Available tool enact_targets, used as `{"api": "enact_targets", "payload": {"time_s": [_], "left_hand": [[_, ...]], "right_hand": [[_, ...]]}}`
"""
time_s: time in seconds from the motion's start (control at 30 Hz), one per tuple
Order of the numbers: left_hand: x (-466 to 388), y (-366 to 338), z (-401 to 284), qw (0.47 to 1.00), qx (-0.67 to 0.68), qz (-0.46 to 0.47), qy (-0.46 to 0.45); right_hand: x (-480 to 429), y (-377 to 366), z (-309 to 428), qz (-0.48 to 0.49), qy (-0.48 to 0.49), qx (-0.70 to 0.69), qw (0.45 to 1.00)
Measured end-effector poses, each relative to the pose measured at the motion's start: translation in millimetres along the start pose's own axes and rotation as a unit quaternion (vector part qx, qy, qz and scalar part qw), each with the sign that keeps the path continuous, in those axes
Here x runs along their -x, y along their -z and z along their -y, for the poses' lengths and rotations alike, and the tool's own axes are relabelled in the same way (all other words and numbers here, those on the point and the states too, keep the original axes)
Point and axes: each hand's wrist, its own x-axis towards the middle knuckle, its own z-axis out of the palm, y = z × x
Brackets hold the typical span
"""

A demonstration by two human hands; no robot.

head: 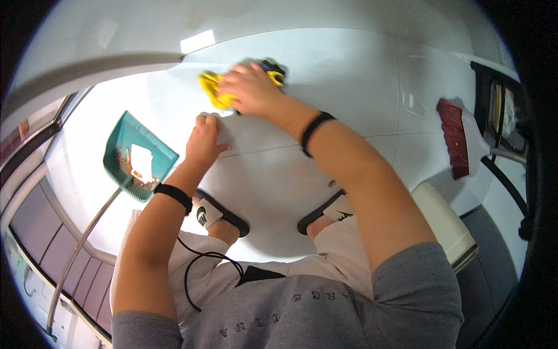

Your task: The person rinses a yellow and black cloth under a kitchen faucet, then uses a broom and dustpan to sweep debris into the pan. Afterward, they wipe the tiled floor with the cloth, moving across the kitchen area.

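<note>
My right hand (pixel 250 89) presses a bunched yellow and black cloth (pixel 212 90) against the pale tiled floor (pixel 340 74). Yellow folds stick out to the left of the fingers, and a dark part shows on the far right side. My palm hides the middle of it. Nearer to me and to the left, my left hand (pixel 202 141) is low over the floor, its thumb spread from bent fingers. I see nothing held in it, and whether its fingertips touch the tiles is unclear.
A long-handled green dustpan (pixel 148 126) with debris and a white piece stands at the left. At the right are a red-bristled broom (pixel 453 139), a cream bin-like object (pixel 444 227) and a black-framed rack (pixel 484 96). My slides (pixel 224 216) are on the floor below.
</note>
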Motion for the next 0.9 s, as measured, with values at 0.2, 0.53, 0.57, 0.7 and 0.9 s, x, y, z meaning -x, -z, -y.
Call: {"api": "enact_targets", "payload": {"time_s": [0.2,0.53,0.57,0.7,0.9], "left_hand": [[76.4,-22.7,-10.0,0.995,0.084,0.01,0.043],[92.5,-77.3,-28.2,0.993,0.074,0.008,0.091],[93.1,-79.4,-26.5,0.992,0.078,0.003,0.095],[98.6,-74.8,-8.8,0.993,0.107,0.037,0.032],[108.5,-30.7,47.5,0.952,0.176,0.248,0.032]], "right_hand": [[72.4,47.9,30.0,0.202,0.048,-0.033,0.978],[-95.6,-63.1,58.8,-0.053,-0.023,0.115,0.992],[-100.7,-72.4,66.0,-0.021,-0.021,0.131,0.991],[-85.8,-91.9,95.7,0.168,0.079,0.047,0.981],[25.0,-48.1,98.3,0.236,0.144,0.002,0.961]]}}
